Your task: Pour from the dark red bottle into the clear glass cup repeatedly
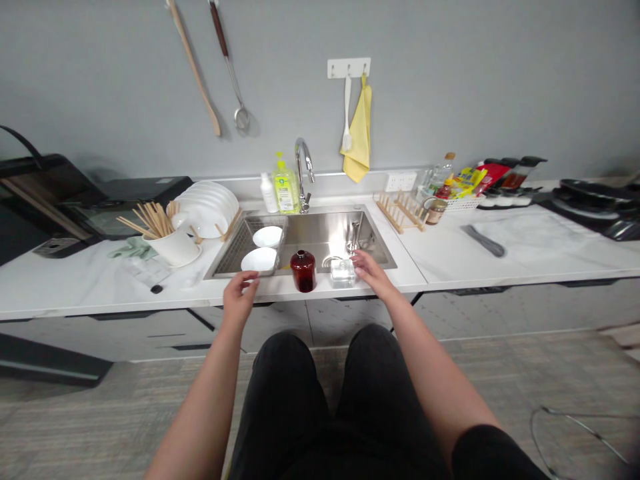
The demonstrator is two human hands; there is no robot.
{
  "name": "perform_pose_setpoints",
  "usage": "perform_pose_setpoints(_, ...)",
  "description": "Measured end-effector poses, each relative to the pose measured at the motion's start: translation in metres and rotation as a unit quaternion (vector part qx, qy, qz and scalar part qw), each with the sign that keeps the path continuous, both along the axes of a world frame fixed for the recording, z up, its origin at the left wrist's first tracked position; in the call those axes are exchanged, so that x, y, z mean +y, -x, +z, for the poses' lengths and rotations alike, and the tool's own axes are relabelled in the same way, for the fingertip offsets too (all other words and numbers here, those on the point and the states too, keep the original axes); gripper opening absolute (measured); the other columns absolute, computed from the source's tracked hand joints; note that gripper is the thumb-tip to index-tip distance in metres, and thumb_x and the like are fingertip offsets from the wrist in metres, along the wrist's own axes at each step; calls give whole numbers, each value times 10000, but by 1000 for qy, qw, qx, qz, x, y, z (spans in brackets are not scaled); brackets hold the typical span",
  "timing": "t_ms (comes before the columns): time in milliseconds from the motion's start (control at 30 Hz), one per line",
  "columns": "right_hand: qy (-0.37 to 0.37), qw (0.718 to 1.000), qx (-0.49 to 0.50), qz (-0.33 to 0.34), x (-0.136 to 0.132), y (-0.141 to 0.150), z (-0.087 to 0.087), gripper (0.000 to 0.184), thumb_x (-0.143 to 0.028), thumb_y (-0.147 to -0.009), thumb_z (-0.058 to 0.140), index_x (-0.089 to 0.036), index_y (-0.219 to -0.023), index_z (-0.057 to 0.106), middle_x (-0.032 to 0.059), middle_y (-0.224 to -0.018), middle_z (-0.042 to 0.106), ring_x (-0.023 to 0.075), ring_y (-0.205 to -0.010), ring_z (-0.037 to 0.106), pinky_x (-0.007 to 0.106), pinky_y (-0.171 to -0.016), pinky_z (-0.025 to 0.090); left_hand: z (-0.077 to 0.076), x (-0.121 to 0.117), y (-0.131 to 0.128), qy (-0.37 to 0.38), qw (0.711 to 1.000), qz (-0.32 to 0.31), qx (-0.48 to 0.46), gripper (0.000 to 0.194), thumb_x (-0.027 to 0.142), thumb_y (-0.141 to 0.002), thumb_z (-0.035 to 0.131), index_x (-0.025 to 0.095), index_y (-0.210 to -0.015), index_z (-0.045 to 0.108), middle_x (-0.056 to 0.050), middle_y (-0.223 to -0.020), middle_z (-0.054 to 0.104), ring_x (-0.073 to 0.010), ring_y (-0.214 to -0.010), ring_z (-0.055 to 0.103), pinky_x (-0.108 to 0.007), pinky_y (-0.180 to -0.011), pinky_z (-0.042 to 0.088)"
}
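At the centre of the frame, we are finding the red bottle (303, 272) standing upright on the counter (465, 263), in front of the sink (320, 230). The clear jar (343, 274) is sitting just right of it. Our left hand (241, 295) is hovering near the counter's front edge, left of the bottle, holding nothing, thumb and fingers apart. Our right hand (369, 271) is reaching to the jar's right side; we cannot tell whether its fingers are closing on it. Two white bowls (259, 259) are resting in the wire basket (235, 248) at the sink's left.
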State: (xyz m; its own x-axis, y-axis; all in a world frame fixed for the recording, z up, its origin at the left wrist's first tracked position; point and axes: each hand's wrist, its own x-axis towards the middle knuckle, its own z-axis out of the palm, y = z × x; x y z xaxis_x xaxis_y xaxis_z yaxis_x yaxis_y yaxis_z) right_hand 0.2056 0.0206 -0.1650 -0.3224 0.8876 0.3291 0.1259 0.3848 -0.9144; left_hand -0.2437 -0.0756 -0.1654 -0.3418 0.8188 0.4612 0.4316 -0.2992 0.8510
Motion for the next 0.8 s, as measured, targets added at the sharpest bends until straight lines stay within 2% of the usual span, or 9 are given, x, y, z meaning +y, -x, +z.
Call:
perform_pose_setpoints(67, -6, 1000, 3, 29, 0, -3, 2, 878, -740, -928, 806, -327, -1658, 546, 143, -1529, 700, 379, -1425, 676, 612, -1276, 514, 4, -7, 27, -10, 995, 100, 7, 366, 522, -921, 756, 207, -1107, 766, -94, -1125, 791, -283, -1059, 743, -422, -947, 620)
perform_pose_setpoints(167, -19, 998, -34, 41, -2, -1, 3, 1037, -650, -810, 957, -318, -1691, 522, 144, -1580, 680, 396, -1461, 662, 620, -1314, 476, 13, -14, 68, -11, 981, 189, 36, 367, 491, -930, 679, 197, -1143, 735, -89, -1122, 767, -277, -1033, 729, -410, -928, 613)
perform_pose_setpoints(267, -30, 997, -72, 24, -7, 5, 5, 1084, -545, -741, 1032, -299, -1681, 551, 155, -1653, 642, 415, -1485, 654, 625, -1328, 464, 22, -15, 104, 12, 948, 291, 132, 387, 431, -906, 654, 180, -1194, 713, -126, -1169, 744, -336, -1130, 713, -511, -1066, 590)
perform_pose_setpoints(333, -37, 996, -80, 9, -10, 9, 6, 1033, -497, -726, 1041, -281, -1637, 604, 160, -1679, 628, 424, -1487, 659, 615, -1318, 482, 26, -14, 124, 49, 918, 337, 205, 468, 434, -848, 702, 154, -1223, 689, -169, -1193, 724, -408, -1233, 678, -620, -1196, 509)
perform_pose_setpoints(433, -43, 995, -85, -11, -12, 13, 7, 945, -423, -718, 1030, -264, -1574, 660, 162, -1629, 675, 421, -1451, 689, 597, -1292, 515, 30, -9, 141, 125, 901, 333, 249, 560, 479, -772, 788, 142, -1201, 664, -192, -1133, 710, -490, -1278, 637, -719, -1203, 454)
perform_pose_setpoints(500, -46, 994, -92, -19, -12, 14, 7, 907, -401, -731, 1011, -263, -1559, 667, 159, -1606, 693, 409, -1415, 711, 592, -1271, 533, 32, -6, 144, 167, 899, 322, 246, 515, 479, -733, 821, 162, -1106, 663, -166, -1018, 702, -492, -1224, 647, -693, -1136, 489)
perform_pose_setpoints(600, -49, 993, -109, -24, -12, 13, 6, 893, -406, -756, 991, -249, -1567, 651, 159, -1584, 704, 386, -1368, 734, 575, -1244, 551, 35, -7, 144, 212, 886, 312, 270, 342, 443, -776, 777, 192, -970, 650, -102, -843, 651, -432, -1093, 675, -541, -1020, 514)
perform_pose_setpoints(700, -50, 992, -116, -21, -12, 12, 5, 892, -408, -775, 980, -235, -1578, 633, 159, -1565, 715, 368, -1358, 737, 553, -1237, 554, 42, -12, 141, 233, 877, 324, 267, 223, 411, -839, 724, 217, -914, 642, -31, -732, 569, -334, -942, 654, -406, -882, 467)
perform_pose_setpoints(800, -51, 992, -113, -21, -12, 11, 4, 877, -403, -779, 984, -246, -1570, 640, 154, -1598, 697, 361, -1378, 728, 540, -1244, 550, 59, -19, 122, 183, 894, 366, 183, 264, 458, -863, 765, 247, -978, 656, 20, -740, 556, -253, -859, 605, -335, -804, 428)
